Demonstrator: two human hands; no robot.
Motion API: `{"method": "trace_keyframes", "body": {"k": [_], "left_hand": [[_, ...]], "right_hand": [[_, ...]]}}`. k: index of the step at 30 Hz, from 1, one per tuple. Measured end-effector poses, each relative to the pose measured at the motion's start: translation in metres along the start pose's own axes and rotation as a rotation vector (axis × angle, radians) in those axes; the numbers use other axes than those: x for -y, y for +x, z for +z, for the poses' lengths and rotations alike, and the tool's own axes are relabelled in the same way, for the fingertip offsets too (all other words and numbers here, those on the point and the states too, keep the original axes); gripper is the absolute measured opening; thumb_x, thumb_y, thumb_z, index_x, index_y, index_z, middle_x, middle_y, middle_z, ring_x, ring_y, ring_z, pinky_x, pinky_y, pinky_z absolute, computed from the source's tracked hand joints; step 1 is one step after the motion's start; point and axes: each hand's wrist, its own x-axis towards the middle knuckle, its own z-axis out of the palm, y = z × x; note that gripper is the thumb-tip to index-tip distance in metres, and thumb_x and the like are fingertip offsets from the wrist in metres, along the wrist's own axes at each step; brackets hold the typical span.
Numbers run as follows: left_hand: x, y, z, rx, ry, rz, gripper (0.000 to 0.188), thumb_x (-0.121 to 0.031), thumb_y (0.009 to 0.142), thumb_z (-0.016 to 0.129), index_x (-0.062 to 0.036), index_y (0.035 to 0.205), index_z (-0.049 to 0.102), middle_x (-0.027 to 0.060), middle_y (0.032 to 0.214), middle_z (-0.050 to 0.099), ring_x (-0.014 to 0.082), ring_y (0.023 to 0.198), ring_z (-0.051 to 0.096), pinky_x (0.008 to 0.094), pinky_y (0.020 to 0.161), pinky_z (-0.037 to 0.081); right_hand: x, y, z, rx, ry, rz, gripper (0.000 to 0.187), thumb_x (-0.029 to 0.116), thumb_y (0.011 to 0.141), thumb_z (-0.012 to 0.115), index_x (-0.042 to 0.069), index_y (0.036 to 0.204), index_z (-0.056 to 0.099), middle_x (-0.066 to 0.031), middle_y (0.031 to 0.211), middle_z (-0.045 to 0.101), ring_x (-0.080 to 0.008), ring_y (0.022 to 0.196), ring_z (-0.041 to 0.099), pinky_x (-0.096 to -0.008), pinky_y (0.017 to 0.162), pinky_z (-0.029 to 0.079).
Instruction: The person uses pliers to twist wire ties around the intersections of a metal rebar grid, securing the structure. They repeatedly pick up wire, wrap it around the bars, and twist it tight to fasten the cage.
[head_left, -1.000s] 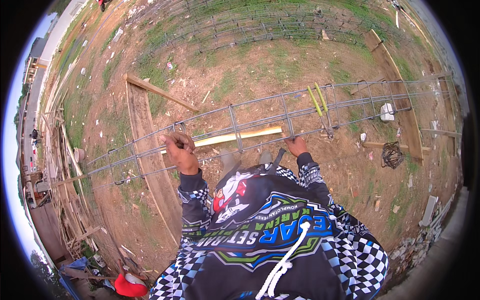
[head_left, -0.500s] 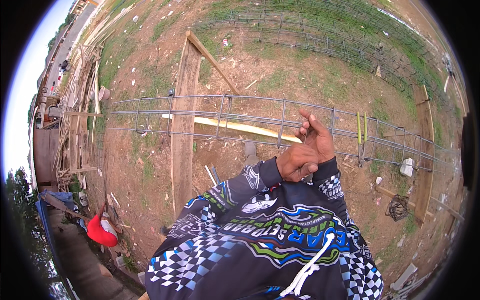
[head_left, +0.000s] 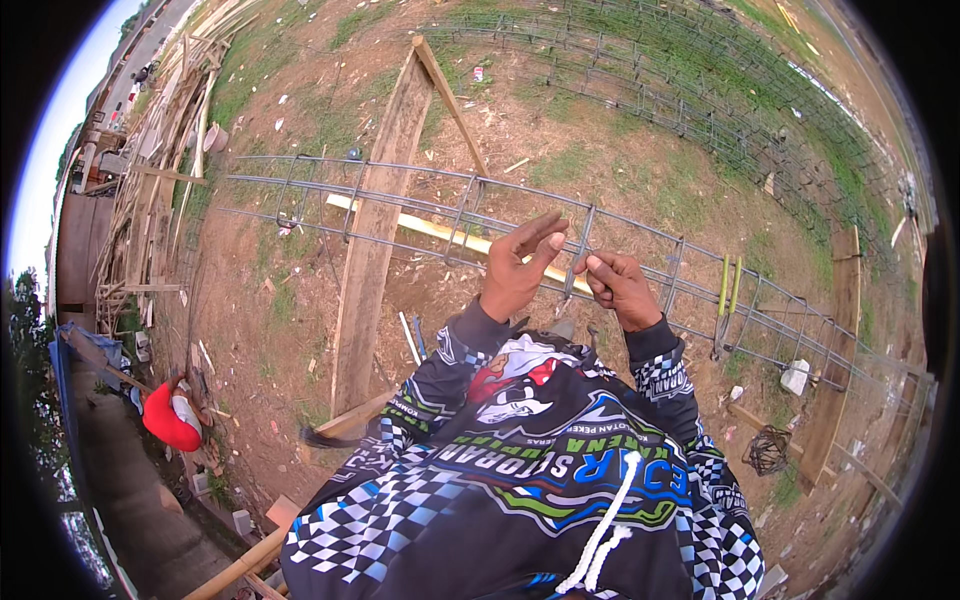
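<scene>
A long steel rebar cage [head_left: 676, 262] with square stirrups lies across in front of me. My left hand [head_left: 520, 268] is raised over its near side, fingers stretched and thumb apart, with nothing visible in it. Just to the right, my right hand [head_left: 622, 288] is closed in a pinch beside a stirrup; what it pinches, if anything, is too small to make out. Pincers [head_left: 723, 290] with yellow-green handles hang on the cage right of that hand. Below the cage, a pale wooden strip [head_left: 430, 229] is partly hidden by my left hand.
A wooden trestle [head_left: 375, 260] supports the cage at left, and an upright board [head_left: 846, 285] stands at its right end. More rebar cages [head_left: 690, 115] lie on the grass beyond. A wire bundle [head_left: 768, 450] and white block [head_left: 795, 376] sit right. A person in red [head_left: 172, 418] bends at far left.
My hands were together over the cage; now they are apart. The left has moved left and opened, while the right stays near the stirrup in a pinch. My view has shifted slightly.
</scene>
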Motion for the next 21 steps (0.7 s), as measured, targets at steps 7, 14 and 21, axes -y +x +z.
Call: {"method": "trace_keyframes", "body": {"k": [7, 14, 21], "left_hand": [[0.005, 0.002, -0.008, -0.015, -0.266, -0.031, 0.029, -0.019, 0.095, 0.062, 0.0060, 0.110, 0.063, 0.0160, 0.096, 0.069, 0.0226, 0.091, 0.068, 0.0330, 0.082, 0.054], [0.003, 0.018, -0.031, 0.646, -0.063, -0.286, 0.024, -0.023, 0.089, 0.069, 0.0018, 0.088, 0.068, 0.0032, 0.068, 0.063, 0.0115, 0.063, 0.060, 0.0285, 0.057, 0.048], [0.058, 0.047, 0.007, 0.438, -0.050, -0.462, 0.021, -0.019, 0.091, 0.064, 0.0017, 0.093, 0.069, 0.0028, 0.070, 0.065, 0.0087, 0.062, 0.061, 0.0235, 0.052, 0.044]], "right_hand": [[-0.001, 0.000, 0.032, 0.077, 0.034, 0.072, 0.028, 0.027, 0.098, 0.054, 0.000, 0.099, 0.063, 0.0077, 0.062, 0.040, -0.0016, 0.050, 0.033, -0.0181, 0.044, 0.023], [-0.023, -0.025, -0.014, 0.062, -0.375, 0.056, 0.023, 0.021, 0.094, 0.061, 0.000, 0.099, 0.067, 0.0038, 0.072, 0.055, -0.0049, 0.061, 0.045, -0.0212, 0.054, 0.035], [-0.013, -0.042, -0.027, -0.369, -0.980, -0.186, 0.020, 0.022, 0.090, 0.063, 0.006, 0.099, 0.070, -0.0121, 0.078, 0.066, -0.0256, 0.067, 0.062, -0.0377, 0.061, 0.047]]}}
